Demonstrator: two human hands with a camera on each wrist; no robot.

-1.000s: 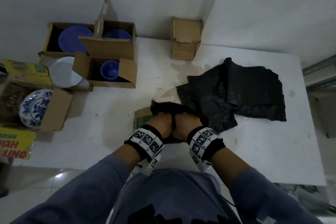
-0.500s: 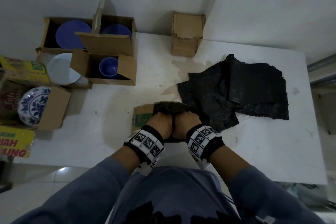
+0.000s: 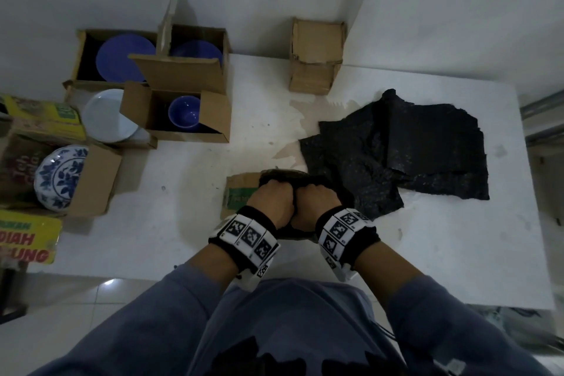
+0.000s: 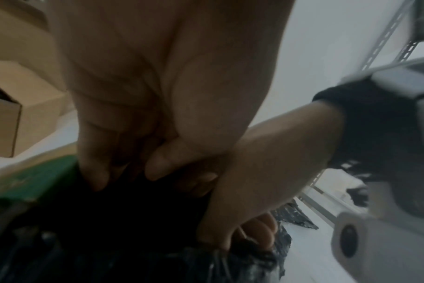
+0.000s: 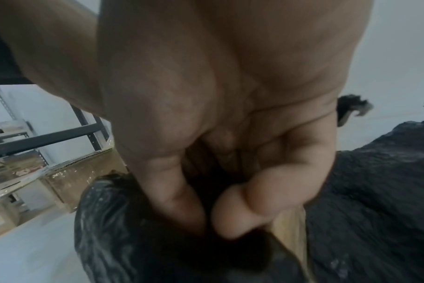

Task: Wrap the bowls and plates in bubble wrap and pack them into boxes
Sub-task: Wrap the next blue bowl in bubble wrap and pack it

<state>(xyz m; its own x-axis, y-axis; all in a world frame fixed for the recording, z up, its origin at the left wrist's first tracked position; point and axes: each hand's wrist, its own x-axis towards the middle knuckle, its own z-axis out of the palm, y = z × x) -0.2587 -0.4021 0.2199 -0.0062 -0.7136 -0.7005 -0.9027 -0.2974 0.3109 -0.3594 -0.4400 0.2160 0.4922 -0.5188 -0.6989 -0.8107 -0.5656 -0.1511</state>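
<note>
A bundle wrapped in black bubble wrap (image 3: pixel 283 175) sits on or in a small cardboard box with green print (image 3: pixel 239 192) near the table's front edge; what is inside the wrap is hidden. My left hand (image 3: pixel 271 201) and right hand (image 3: pixel 317 201) lie side by side on it, knuckles up. In the left wrist view the left hand (image 4: pixel 157 114) curls its fingers into the black wrap (image 4: pixel 133 220) beside the green box flap (image 4: pixel 36 180). In the right wrist view the right hand (image 5: pixel 218 134) pinches the wrap (image 5: pixel 133 229) next to a cardboard flap (image 5: pixel 291 229).
Loose black bubble wrap sheets (image 3: pixel 396 149) lie right of the bundle. At the left stand open boxes with a blue bowl (image 3: pixel 184 111), blue plates (image 3: pixel 122 58), a white plate (image 3: pixel 106 117) and a blue-and-white patterned plate (image 3: pixel 62 175). A closed small box (image 3: pixel 316 55) stands at the back.
Both hands stay together on the bundle. The wrap's loose raised edge at the far left has been drawn down, and the bundle's top now looks rounded.
</note>
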